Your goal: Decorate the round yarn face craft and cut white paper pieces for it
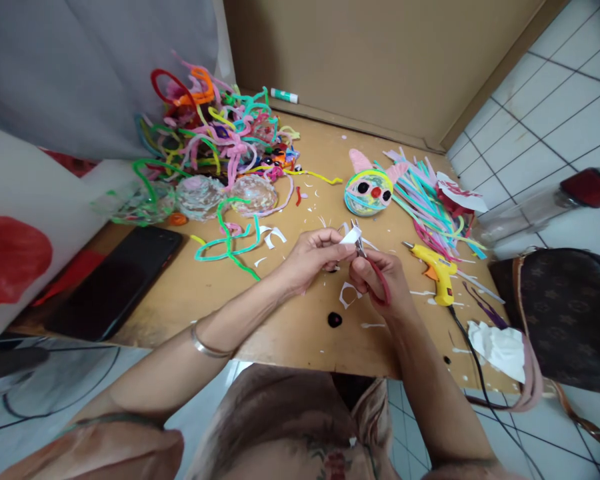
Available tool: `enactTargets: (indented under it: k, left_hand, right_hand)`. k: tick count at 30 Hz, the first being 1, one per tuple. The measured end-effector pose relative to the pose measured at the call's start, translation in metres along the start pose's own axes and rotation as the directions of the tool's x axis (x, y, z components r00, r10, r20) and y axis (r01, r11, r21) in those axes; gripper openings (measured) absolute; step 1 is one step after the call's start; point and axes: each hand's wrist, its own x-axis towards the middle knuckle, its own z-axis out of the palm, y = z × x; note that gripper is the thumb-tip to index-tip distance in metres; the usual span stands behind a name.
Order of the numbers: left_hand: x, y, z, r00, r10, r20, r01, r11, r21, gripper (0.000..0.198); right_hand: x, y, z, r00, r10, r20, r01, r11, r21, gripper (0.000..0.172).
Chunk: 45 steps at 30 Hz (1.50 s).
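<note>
My left hand point(320, 257) is closed, pinching a small piece of white paper point(351, 235) between thumb and fingers. My right hand point(384, 277) grips a pair of scissors point(383, 283) with red handles, and its blades meet the paper's right side. Just beyond both hands sits a round ball animal point(369, 193) with pink ears, black eyes and a red nose. A cut-out paper scrap point(349, 295) with a round hole lies close below the scissors. Nearer the table edge is a black pompom-like piece point(335, 320).
A tangled heap of pipe cleaners point(225, 133) fills the back left, with a black phone point(117, 280) in front. On the right are a bundle of pipe cleaners point(425, 200), a yellow glue gun point(437, 270) with a cord, crumpled tissue point(497, 347) and a brown bag point(565, 313). A glue stick point(284, 96) lies at the back.
</note>
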Motion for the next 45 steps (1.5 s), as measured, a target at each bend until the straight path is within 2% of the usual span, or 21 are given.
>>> enactTargets:
  k: [7,12,18,20,23,25,27,29,31,35,39,42,45]
  left_hand:
    - [0.001,0.002,0.000,1.000,0.012,-0.007,-0.012,0.999,0.030,0.029]
    - [0.001,0.006,-0.002,1.000,0.023,-0.015,-0.023,0.999,0.033,0.024]
    - [0.002,0.010,-0.005,0.999,0.032,-0.034,-0.031,0.999,0.025,0.022]
    - [0.003,0.009,-0.005,0.999,0.043,-0.034,-0.042,0.999,0.026,0.022]
    - [0.004,0.008,-0.006,0.997,0.063,-0.052,-0.060,0.996,0.067,0.019]
    - [0.002,0.008,-0.007,0.998,0.048,-0.050,-0.039,0.984,0.171,0.016]
    - [0.000,0.008,-0.007,0.999,-0.004,-0.032,0.014,0.952,0.306,0.013]
    - [-0.003,0.009,-0.007,0.998,-0.053,-0.016,0.055,0.917,0.396,0.011]
    - [-0.003,0.010,-0.006,0.998,-0.058,-0.005,0.055,0.909,0.414,0.010]
    - [-0.001,0.006,-0.005,1.000,0.019,0.019,-0.024,0.954,0.299,0.010]
    - [0.004,-0.002,-0.005,0.999,0.042,0.014,-0.044,0.982,0.186,0.017]
    - [0.006,-0.005,-0.008,0.997,0.081,-0.001,-0.080,0.982,0.169,0.022]
    - [0.007,-0.003,-0.011,0.990,0.139,-0.034,-0.130,0.975,0.179,0.022]
  right_hand:
    - [0.001,0.000,0.001,0.999,0.028,-0.028,-0.029,0.998,-0.064,0.043]
    - [0.001,-0.003,0.000,0.999,0.045,-0.016,-0.046,0.998,-0.041,0.041]
    - [0.001,-0.007,0.004,0.993,0.097,-0.073,-0.102,0.992,-0.067,0.044]
    - [0.001,-0.006,0.003,0.988,0.090,-0.126,-0.098,0.993,-0.062,0.041]
    - [0.002,-0.006,0.000,0.959,0.020,-0.284,-0.033,0.999,-0.041,0.036]
    - [0.004,-0.007,-0.002,0.931,-0.032,-0.364,0.023,0.999,-0.028,0.034]
    - [0.005,-0.009,-0.004,0.919,-0.045,-0.391,0.037,0.999,-0.028,0.036]
    - [0.006,-0.010,-0.004,0.923,-0.025,-0.385,0.015,0.999,-0.030,0.038]
    - [0.007,-0.010,-0.003,0.930,0.000,-0.367,-0.009,1.000,-0.025,0.040]
    - [0.007,-0.009,0.001,0.950,0.023,-0.312,-0.031,0.999,-0.019,0.037]
    - [0.006,-0.006,0.004,0.966,0.031,-0.256,-0.035,0.999,-0.011,0.034]
    - [0.005,-0.008,0.005,0.968,0.042,-0.247,-0.042,0.999,0.005,0.035]
    - [0.004,-0.014,0.002,0.973,0.082,-0.215,-0.098,0.993,-0.066,0.036]
